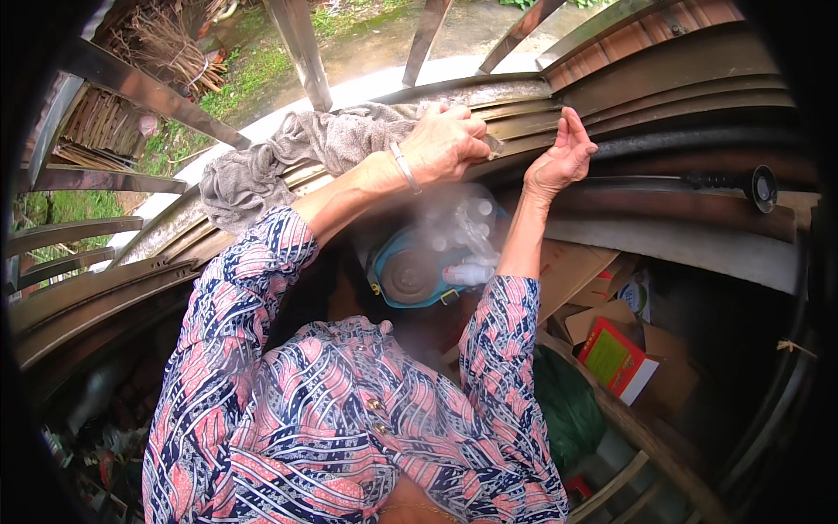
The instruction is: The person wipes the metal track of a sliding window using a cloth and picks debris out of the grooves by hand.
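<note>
My left hand (450, 143), with a bracelet at the wrist, bends over the metal window track (530, 118). Its fingers are curled around a small grey-brown piece (495, 145), partly hidden and too small to identify. A crumpled grey rag (340, 141) lies along the sill to the left of this hand and reaches behind it. To the right, my right hand (560, 157) is raised with the palm turned up and the fingers extended. It holds nothing and appears near the frame's inner edge.
Metal window bars (298, 52) stand beyond the sill. Below my hands are a blue container (383, 278), a white bottle (468, 274) and clear plastic bottles (474, 226). Cardboard boxes (612, 321), a green bag (566, 406) and a black rod with a round end (763, 188) are at right.
</note>
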Available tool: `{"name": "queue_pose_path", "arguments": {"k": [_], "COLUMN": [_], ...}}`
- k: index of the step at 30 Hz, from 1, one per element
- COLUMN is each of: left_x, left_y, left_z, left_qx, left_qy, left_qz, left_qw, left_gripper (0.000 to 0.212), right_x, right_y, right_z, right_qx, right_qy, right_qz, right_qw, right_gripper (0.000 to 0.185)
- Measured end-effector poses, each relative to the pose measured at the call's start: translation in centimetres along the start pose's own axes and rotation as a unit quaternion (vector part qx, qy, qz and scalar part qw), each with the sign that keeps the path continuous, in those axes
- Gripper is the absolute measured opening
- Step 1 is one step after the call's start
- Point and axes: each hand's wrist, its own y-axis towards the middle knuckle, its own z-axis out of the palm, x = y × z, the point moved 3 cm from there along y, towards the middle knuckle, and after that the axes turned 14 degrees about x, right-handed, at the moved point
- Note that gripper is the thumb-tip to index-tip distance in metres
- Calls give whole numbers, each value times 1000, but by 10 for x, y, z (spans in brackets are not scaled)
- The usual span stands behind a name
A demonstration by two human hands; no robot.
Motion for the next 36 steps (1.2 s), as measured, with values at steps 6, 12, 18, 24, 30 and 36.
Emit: {"name": "queue_pose_path", "arguments": {"k": [6, 12, 18, 24, 30, 36], "left_x": [-3, 5, 3, 2, 21, 22], "left_y": [1, 38, 72, 86, 77, 85], "left_z": [-7, 2, 7, -7, 11, 8], "left_qx": [30, 162, 181, 232, 241, 217], "left_qy": [138, 179, 150, 133, 118, 141], "left_qz": [33, 10, -14, 3, 19, 31], "left_qw": [989, 970, 972, 964, 963, 966], "left_gripper": [30, 28, 35, 30, 31, 33], "right_x": [0, -9, -19, -16, -18, 10], "right_y": [-2, -6, 4, -1, -61, -110], "right_z": [7, 10, 2, 12, 42, 73], "right_qx": [-38, -77, -93, -133, -208, 31], "right_qy": [53, 82, 94, 129, 24, -233], "right_qz": [24, 15, 28, -22, -65, -140], "right_qw": [998, 994, 991, 982, 976, 962], "right_gripper": [77, 80, 83, 83, 79, 83]}}
